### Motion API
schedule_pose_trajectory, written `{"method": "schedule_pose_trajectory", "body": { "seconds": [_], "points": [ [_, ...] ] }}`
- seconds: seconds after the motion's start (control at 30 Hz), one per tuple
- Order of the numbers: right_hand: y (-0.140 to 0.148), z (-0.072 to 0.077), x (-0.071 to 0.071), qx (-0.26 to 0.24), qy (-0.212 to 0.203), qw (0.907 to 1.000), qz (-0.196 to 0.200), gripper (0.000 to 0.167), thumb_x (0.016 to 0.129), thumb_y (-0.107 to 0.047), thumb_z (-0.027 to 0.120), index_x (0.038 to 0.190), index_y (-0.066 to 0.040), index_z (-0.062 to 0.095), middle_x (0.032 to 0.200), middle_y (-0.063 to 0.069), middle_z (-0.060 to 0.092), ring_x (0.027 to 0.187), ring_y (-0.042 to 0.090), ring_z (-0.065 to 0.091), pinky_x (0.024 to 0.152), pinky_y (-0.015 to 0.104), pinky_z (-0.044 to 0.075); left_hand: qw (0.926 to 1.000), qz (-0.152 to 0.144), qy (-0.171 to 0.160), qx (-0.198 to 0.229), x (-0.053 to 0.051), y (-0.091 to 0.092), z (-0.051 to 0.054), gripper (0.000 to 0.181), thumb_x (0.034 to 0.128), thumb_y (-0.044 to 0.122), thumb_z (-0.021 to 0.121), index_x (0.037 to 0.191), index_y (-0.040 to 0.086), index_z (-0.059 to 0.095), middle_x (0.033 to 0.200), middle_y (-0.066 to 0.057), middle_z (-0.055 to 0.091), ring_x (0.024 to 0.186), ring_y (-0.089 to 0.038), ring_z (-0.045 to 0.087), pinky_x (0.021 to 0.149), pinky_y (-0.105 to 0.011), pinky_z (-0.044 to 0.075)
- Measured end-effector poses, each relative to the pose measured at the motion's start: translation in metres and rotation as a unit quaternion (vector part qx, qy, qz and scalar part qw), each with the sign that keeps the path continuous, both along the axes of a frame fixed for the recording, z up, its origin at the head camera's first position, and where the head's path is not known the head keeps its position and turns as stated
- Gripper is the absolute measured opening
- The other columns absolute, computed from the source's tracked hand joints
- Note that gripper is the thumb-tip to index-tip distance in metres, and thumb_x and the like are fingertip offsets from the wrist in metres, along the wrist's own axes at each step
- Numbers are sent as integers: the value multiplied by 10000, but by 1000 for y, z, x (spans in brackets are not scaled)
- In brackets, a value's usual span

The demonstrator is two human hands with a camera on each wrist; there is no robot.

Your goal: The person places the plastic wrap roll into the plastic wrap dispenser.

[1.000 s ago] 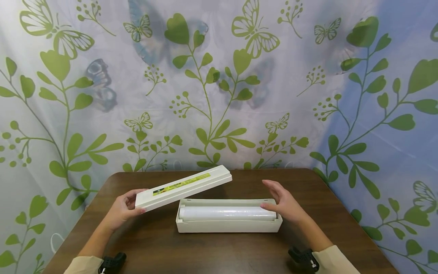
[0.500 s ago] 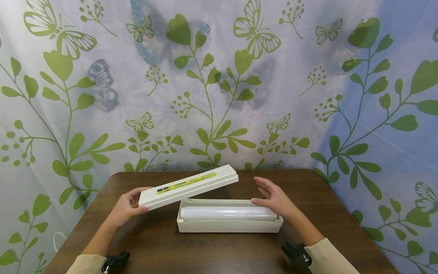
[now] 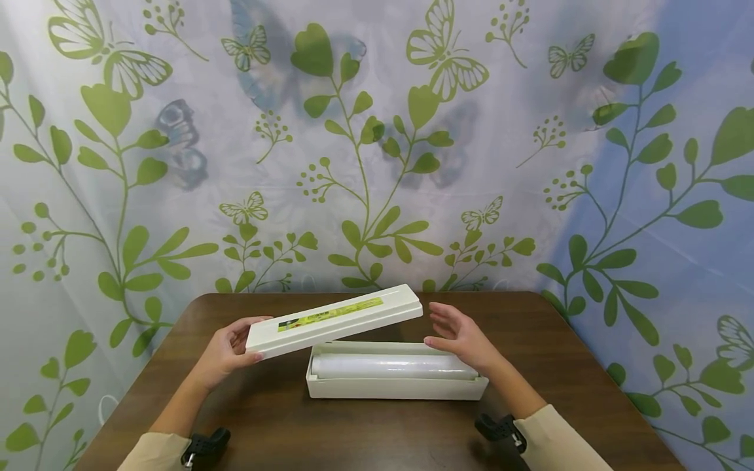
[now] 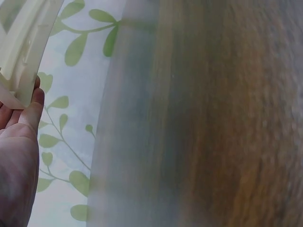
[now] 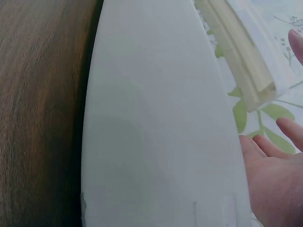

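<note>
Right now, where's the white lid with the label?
Head view, just left of centre: the white lid is held at one end by the left hand, its other end near the right hand, above the open box in frame.

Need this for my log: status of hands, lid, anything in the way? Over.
Left hand gripping lid, angled, off box. Right hand empty, near lid's free end, possibly in its path. White roll inside box.

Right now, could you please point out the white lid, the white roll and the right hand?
White lid (image 3: pixel 334 320), head view: middle of its top face.
White roll (image 3: pixel 389 366), head view: middle of its upper side.
Right hand (image 3: pixel 467 341), head view: middle of the hand.
</note>
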State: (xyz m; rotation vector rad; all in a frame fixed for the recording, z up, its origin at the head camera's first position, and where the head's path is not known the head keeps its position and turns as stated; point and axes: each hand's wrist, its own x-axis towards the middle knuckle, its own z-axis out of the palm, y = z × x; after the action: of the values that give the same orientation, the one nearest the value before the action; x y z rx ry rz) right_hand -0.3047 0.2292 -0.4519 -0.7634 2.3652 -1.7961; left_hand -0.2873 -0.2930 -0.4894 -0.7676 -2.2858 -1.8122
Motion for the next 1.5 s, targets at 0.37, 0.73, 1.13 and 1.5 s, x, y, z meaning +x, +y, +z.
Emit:
{"method": "schedule_pose_trajectory", "body": {
  "seconds": [0.37,0.73,1.13,1.5],
  "points": [
    [-5,2,-2,-186,-139,9996,-140,844,885,-119,803,1567,-6,318,1643,210,318,1509,416,334,1151,360,401,9993,-336,60,140,1,11,5,623,806,-87,766,1387,-41,547,1358,3,641,1072,-81,654,867,-223,572],
    [-4,-1,-5,-282,-165,9995,1,928,825,-81,851,1570,6,306,1581,221,403,1376,188,493,1007,145,486,9971,-680,105,332,-1,18,5,629,806,-108,745,1395,-76,526,1381,-38,634,1123,-83,651,897,-217,567],
    [3,-4,-9,15,76,9999,143,896,795,-83,878,1535,8,381,1503,240,492,1260,124,574,927,204,557,9966,-750,19,332,2,23,9,644,796,-101,765,1395,-68,529,1385,-64,626,1131,-92,649,886,-230,573],
    [8,-2,-3,-40,-94,9998,141,864,794,-76,875,1511,50,410,1472,274,505,1187,64,613,939,182,539,9961,-861,-85,148,1,28,14,633,811,-75,753,1402,-49,528,1378,-85,621,1101,-113,652,857,-257,585]
  ]
}}
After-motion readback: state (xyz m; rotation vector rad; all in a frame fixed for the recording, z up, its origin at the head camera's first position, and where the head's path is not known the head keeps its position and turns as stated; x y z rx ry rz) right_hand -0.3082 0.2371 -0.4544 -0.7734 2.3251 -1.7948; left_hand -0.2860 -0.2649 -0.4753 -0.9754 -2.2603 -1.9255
